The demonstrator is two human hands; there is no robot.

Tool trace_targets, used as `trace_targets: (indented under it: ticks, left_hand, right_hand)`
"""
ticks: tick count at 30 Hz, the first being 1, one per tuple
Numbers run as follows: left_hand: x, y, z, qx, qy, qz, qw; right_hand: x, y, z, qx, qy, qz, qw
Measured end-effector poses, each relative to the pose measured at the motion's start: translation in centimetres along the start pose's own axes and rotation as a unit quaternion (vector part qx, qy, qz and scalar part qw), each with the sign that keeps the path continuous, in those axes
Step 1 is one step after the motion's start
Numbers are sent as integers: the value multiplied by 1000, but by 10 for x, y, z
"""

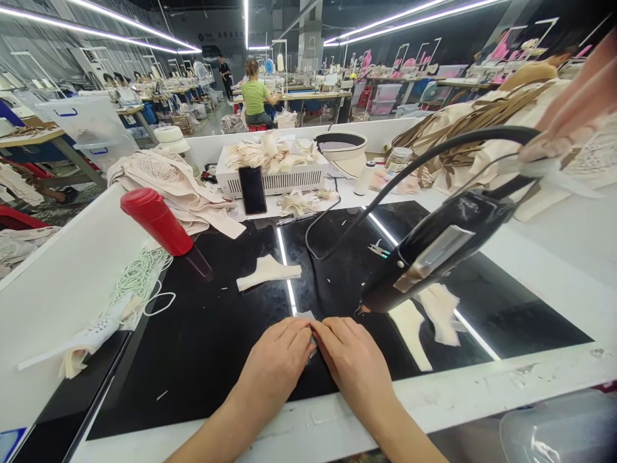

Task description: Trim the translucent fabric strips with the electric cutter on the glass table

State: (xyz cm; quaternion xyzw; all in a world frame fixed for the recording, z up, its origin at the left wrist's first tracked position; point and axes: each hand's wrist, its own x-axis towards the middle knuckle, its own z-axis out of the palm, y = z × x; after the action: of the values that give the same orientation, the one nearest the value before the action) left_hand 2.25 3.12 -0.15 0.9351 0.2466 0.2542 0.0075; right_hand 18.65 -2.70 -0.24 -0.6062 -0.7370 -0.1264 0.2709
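My left hand and my right hand meet over the black work surface near its front edge. The fingers of both are closed in a pinch around a small pale piece, mostly hidden, so its kind does not show. Close by on the right hangs a black hot-air-gun-like tool on a thick cable, its tapered tip just above my right hand. Cream fabric pieces lie flat around: one cut piece beyond my hands, a strip and a wider piece under the tool.
A red flask stands on the left beside pale green cord. At the back are a phone, a white vented box with fabric scraps, and a round container. Small snips lie behind the tool. A person sits far off.
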Motion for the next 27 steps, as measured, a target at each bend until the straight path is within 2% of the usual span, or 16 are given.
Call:
trace_targets:
  ticks: [4, 6, 8, 10, 13, 16, 20, 23, 27]
  left_hand:
    - [2, 3, -5, -19, -11, -11, 1000]
    - [1, 5, -6, -13, -11, -1, 1000]
    - [1, 7, -6, 0, -7, 13, 1000]
    - [0, 8, -5, 7, -11, 23, 1000]
    - [-1, 9, -4, 14, -17, 32, 999]
    - [-1, 9, -5, 16, -19, 31, 999]
    - [0, 11, -4, 15, -14, 26, 999]
    - [-1, 11, -1, 16, -23, 28, 999]
    - [-4, 10, 5, 12, -29, 26, 999]
  right_hand:
    - [-7, 11, -25, 47, 115, 21, 992]
    - [-9, 23, -38, 62, 191, 73, 977]
    - [-5, 38, -46, 111, 286, 150, 940]
    - [5, 52, -52, 231, 327, 197, 895]
    - [29, 65, -60, 398, 248, 221, 855]
    - [51, 69, -67, 502, 179, 214, 819]
    - [68, 64, -69, 534, 162, 196, 806]
    - [73, 52, -63, 559, 153, 158, 799]
    - [75, 27, -48, 617, 182, 106, 758]
